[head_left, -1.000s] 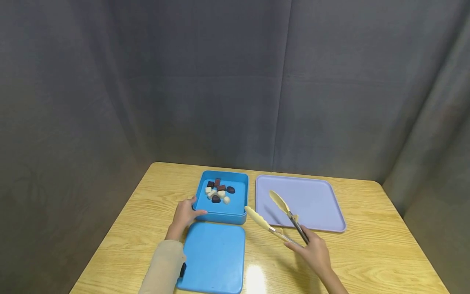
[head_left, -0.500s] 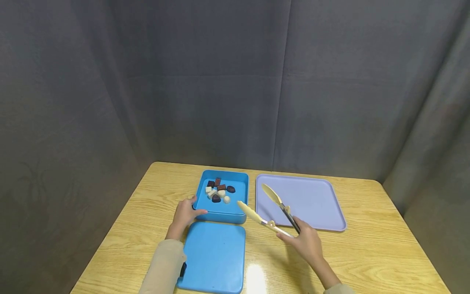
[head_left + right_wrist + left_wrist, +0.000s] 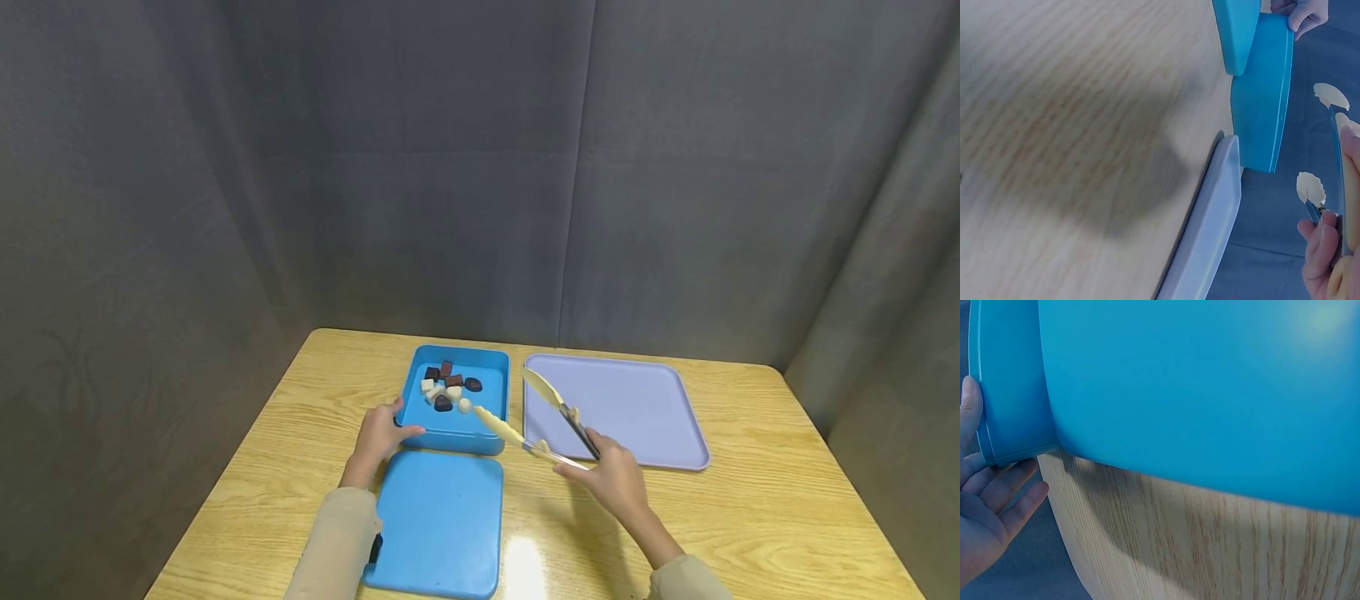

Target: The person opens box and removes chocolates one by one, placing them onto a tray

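Mid-frame, the right hand (image 3: pixel 611 479) grips open tongs (image 3: pixel 525 417) over the box (image 3: pixel 455 432) of candies (image 3: pixel 448 390), the left hand (image 3: pixel 378 437) steadying its corner with straight fingers, lid (image 3: pixel 438 525) below, tray (image 3: pixel 637 417) at right.

right hand (image 3: pixel 611 482) holds tongs (image 3: pixel 536 421) over blue box (image 3: pixel 456 431).

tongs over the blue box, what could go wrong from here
1. The tongs are spread wide, one tip over the small candies clustered in the box; closing could nudge neighbours or pinch two.
2. The pieces look small and rounded, so one may slip from the grip on the way out.
3. The left hand only steadies the box corner; a push might slide it against the lid.
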A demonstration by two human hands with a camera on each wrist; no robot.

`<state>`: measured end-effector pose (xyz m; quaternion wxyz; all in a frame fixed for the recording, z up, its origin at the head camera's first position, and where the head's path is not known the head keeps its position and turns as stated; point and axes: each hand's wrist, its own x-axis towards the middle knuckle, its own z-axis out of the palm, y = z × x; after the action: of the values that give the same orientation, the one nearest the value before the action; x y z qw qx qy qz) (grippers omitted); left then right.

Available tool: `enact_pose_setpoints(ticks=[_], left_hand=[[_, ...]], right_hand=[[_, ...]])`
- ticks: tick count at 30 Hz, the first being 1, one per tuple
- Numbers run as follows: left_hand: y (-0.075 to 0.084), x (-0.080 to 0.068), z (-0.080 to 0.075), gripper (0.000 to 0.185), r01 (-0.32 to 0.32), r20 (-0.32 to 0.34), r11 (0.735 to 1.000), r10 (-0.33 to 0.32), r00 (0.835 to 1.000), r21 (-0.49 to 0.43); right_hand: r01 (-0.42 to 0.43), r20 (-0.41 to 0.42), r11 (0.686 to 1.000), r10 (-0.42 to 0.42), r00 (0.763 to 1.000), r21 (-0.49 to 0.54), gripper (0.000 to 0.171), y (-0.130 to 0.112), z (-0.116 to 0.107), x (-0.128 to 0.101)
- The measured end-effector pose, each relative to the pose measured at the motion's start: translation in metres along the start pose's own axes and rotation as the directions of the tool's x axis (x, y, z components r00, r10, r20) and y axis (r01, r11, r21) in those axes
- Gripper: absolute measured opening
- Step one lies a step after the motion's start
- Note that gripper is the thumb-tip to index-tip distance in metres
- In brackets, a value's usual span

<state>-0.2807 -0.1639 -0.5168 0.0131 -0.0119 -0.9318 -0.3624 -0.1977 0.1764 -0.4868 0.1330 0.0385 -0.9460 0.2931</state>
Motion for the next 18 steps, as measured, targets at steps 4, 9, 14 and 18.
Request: enact_pose_setpoints(ticks=[4, 9, 14, 18], left_hand=[[0.000, 0.000, -0.001, 0.072, -0.007, -0.005, 1.000, 0.007, 1.000, 0.008], [0.000, 0.000, 0.000, 0.073, -0.013, -0.015, 1.000, 0.013, 1.000, 0.025], [0.000, 0.000, 0.001, 0.074, -0.004, -0.014, 1.000, 0.004, 1.000, 0.020], [-0.001, 0.000, 0.001, 0.073, -0.010, -0.012, 1.000, 0.010, 1.000, 0.009]], right_hand=[[0.012, 0.005, 1.000, -0.012, 1.000, 0.003, 0.081, -0.006, 0.002, 0.005], [0.016, 0.027, 1.000, -0.017, 1.000, 0.012, 0.080, -0.013, 0.004, 0.013], [0.017, 0.042, 0.999, -0.018, 0.999, 0.027, 0.080, -0.020, 0.006, 0.020], [0.018, 0.046, 1.000, -0.019, 0.999, 0.025, 0.079, -0.023, 0.008, 0.025]])
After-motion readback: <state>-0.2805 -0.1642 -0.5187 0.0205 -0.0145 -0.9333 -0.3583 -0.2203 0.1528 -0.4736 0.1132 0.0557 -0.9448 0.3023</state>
